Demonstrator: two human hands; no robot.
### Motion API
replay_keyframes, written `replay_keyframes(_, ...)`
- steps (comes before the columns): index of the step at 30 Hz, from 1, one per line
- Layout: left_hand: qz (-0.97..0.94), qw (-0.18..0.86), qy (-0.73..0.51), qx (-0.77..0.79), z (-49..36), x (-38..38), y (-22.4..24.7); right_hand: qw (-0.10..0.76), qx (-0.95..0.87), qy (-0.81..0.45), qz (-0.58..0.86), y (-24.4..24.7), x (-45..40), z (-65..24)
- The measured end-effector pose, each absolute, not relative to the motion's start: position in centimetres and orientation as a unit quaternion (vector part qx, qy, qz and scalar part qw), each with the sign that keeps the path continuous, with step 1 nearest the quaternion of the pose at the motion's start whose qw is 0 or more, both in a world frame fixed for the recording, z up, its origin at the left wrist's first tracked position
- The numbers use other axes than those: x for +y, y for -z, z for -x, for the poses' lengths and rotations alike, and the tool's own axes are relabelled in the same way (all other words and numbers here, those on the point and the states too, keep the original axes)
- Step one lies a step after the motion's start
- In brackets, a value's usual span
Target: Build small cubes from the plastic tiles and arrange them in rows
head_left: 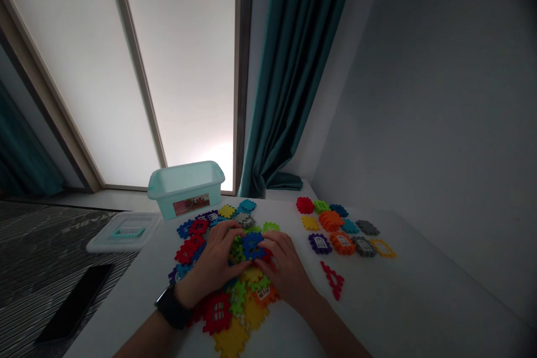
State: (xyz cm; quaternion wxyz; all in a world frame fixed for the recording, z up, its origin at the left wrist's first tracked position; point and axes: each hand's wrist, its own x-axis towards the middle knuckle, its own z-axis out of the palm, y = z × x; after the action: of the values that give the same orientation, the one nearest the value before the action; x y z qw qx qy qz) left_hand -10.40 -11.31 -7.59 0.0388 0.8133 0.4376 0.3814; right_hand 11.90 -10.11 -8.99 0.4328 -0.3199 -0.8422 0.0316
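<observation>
A person's left hand (210, 268), a black smartwatch (170, 306) on its wrist, and right hand (285, 268) curl half closed over two toothed plastic building tiles on a white table (398, 291). The fingers of the left hand press a bright green gear-edged tile (236, 251), those of the right a blue gear-edged tile (252, 246). The two tiles sit edge to edge between the hands, their shared long axis running roughly left to right across the view; whether they are locked together cannot be told. Around the hands spreads a heap of loose red, yellow, green and blue tiles (188, 249), lying flat, some with white window inserts. To the right lies a separate spread of orange, grey, teal and purple tiles (342, 229), with a short red chain of linked tiles (333, 279) just below it. Beyond the heap stands a translucent mint plastic storage bin (184, 187), beside its pale lid (126, 233). A black smartphone (73, 303) lies on the dark striped floor at left.
</observation>
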Motion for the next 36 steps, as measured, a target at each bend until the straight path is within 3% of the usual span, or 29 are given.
replay_keyframes(8,-0.813,-0.003,-0.385,0.437,10.6,-11.1,7.7,0.45,-0.832,-0.028,0.323,8.5,-10.2,-11.9)
replay_keyframes(36,-0.821,0.024,-0.401,0.405,7.5,-10.6,7.0,0.433,-0.828,0.0,0.358,7.1,-11.9,-14.8)
